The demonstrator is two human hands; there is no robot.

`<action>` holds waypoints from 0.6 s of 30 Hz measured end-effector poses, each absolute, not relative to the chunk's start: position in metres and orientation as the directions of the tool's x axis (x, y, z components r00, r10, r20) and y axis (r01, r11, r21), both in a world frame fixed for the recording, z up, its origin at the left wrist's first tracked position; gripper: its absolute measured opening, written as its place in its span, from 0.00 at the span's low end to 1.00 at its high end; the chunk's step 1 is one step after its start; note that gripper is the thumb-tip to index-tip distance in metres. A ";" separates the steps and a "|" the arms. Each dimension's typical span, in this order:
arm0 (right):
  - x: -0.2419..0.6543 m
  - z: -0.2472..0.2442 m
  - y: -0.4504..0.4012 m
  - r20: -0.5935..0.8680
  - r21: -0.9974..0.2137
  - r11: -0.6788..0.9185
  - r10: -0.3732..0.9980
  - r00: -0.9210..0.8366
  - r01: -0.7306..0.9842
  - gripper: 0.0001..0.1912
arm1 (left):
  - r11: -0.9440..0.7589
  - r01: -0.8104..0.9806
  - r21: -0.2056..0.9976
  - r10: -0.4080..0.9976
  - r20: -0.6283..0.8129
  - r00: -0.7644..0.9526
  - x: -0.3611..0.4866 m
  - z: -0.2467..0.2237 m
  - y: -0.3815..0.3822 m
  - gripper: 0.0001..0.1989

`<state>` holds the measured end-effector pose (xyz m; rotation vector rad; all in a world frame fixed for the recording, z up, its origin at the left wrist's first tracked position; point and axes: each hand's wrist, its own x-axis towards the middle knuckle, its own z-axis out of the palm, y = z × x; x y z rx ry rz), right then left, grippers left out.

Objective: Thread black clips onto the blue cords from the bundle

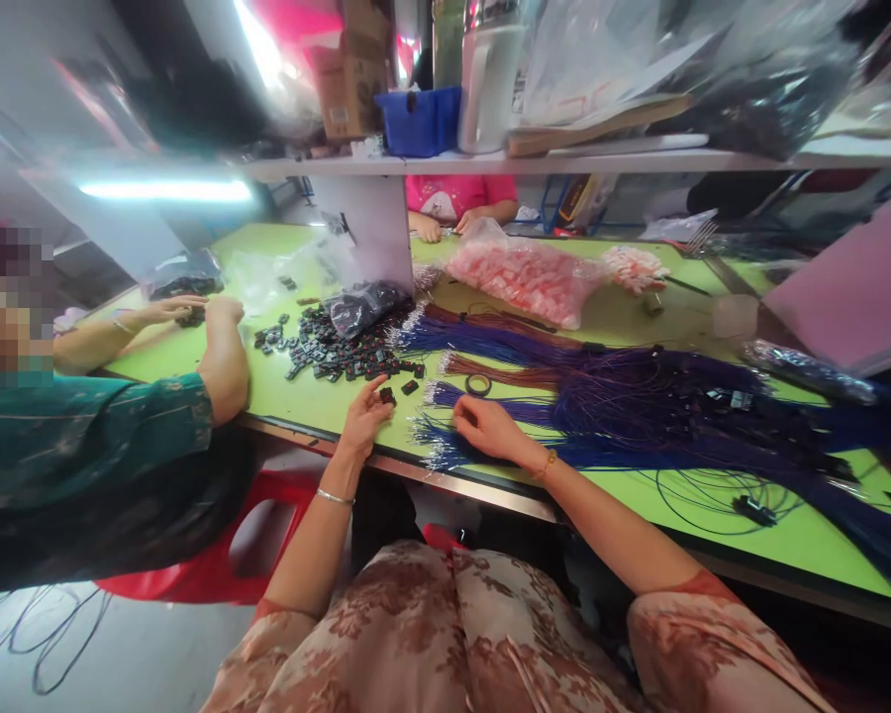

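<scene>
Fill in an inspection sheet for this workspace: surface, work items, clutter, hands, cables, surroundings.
Surface: yellow-green tabletop, partly covered
Work items: heap of small black plastic pieces; thin blue wires with pale tips
Clutter: dark round ring; clear plastic bag of pink-and-white pieces
Hands: left hand holds a small black plastic piece; right hand is at the blue wires, grip unclear
Cables: thin brown wires beside the blue; grey cables looped on the floor
Surroundings: long white shelf carrying a blue plastic bin; co-worker at left, another opposite

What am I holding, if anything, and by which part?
Your left hand pinches a small black part; exactly where is too small to tell. Whether your right hand, by the blue wires, holds anything can't be told.
</scene>
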<state>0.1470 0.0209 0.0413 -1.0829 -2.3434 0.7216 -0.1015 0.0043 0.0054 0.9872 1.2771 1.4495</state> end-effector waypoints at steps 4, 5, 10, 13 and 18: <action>0.124 0.053 0.023 0.236 -0.708 0.565 0.755 -0.612 0.424 0.03 | 0.037 -0.286 0.958 0.978 -0.094 -0.188 -0.089 0.017 -0.004 0.27; 0.119 0.056 0.023 0.246 -0.720 0.566 0.749 -0.615 0.402 0.03 | 0.038 -0.327 0.944 0.978 -0.102 -0.181 -0.086 0.019 -0.006 0.26; 0.100 0.066 0.023 0.254 -0.803 0.514 0.754 -0.606 0.303 0.04 | 0.044 -0.515 0.856 0.980 -0.138 -0.146 -0.074 0.025 -0.015 0.20; 0.098 0.064 0.021 0.247 -0.845 0.468 0.772 -0.586 0.259 0.06 | 0.079 -0.560 0.824 0.980 -0.166 -0.105 -0.070 0.026 -0.020 0.18; 0.103 0.058 0.018 0.271 -0.842 0.449 0.831 -0.487 0.297 0.08 | 0.131 -0.586 0.799 0.982 -0.185 -0.033 -0.062 0.030 -0.028 0.18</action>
